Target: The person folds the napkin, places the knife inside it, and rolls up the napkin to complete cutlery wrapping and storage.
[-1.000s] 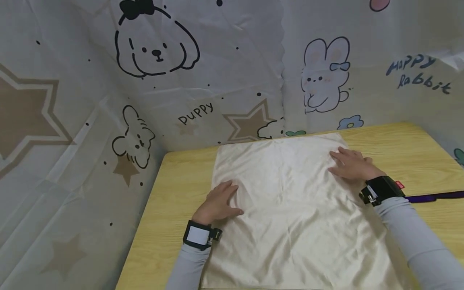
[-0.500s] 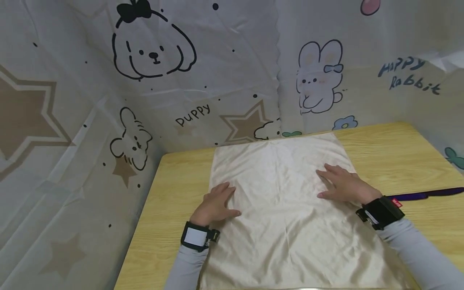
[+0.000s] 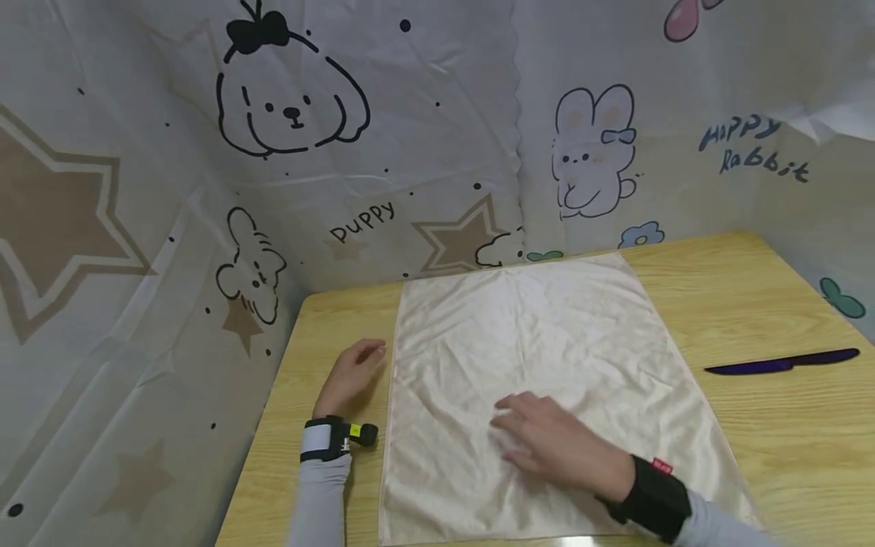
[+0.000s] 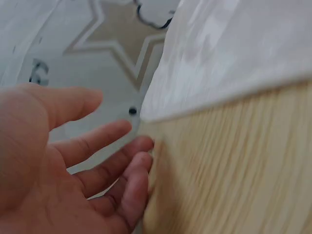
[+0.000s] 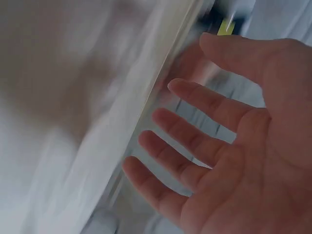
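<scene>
A cream, satiny square cloth lies spread on the wooden table, creased across its middle. Just beyond its left edge is my left hand, over bare wood, with fingers loosely bent and nothing held. In the left wrist view its palm and relaxed fingers show beside the table's edge. My right hand is over the lower middle of the cloth, fingers spread and pointing left. The right wrist view shows that palm bare, with the fingers apart and slightly bent.
A dark purple knife lies on the table to the right of the cloth. Printed fabric walls with puppies, a rabbit and stars rise behind and to the left of the table.
My left hand has moved left off the cloth onto the wood side. My right hand has swept from the cloth's upper right down and left to its lower middle, uncovering the whole knife.
</scene>
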{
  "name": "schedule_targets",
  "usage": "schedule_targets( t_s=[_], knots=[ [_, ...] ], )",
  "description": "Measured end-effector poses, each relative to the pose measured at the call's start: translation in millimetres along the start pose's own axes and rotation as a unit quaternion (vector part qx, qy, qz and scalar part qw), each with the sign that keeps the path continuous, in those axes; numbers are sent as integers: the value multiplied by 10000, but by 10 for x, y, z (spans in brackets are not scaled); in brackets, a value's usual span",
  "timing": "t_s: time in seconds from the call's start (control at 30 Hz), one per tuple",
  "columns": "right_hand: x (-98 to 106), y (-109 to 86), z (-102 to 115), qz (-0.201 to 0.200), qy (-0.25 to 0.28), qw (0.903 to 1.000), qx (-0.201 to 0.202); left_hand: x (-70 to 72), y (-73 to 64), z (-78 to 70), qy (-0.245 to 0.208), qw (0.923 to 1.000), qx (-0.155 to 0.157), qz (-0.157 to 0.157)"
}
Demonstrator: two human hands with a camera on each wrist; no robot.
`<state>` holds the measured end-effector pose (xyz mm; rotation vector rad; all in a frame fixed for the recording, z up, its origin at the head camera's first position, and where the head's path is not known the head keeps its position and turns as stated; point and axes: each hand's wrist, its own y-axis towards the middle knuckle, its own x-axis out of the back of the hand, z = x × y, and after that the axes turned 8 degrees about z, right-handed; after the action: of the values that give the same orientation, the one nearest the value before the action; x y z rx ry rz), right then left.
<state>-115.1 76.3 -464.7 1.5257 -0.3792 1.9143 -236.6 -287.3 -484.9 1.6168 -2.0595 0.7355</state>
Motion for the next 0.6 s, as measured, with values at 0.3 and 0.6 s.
schedule_targets(
  t_s=[0.3, 0.6],
  knots=[
    [-502, 318, 922, 1176, -553, 9778, 1641, 64, 21, 177, -1333, 9909, 157, -104],
    [-716, 380, 1166, 1373, -724, 9702, 1860, 38, 25, 152, -1113, 9930, 376, -152]
  ],
)
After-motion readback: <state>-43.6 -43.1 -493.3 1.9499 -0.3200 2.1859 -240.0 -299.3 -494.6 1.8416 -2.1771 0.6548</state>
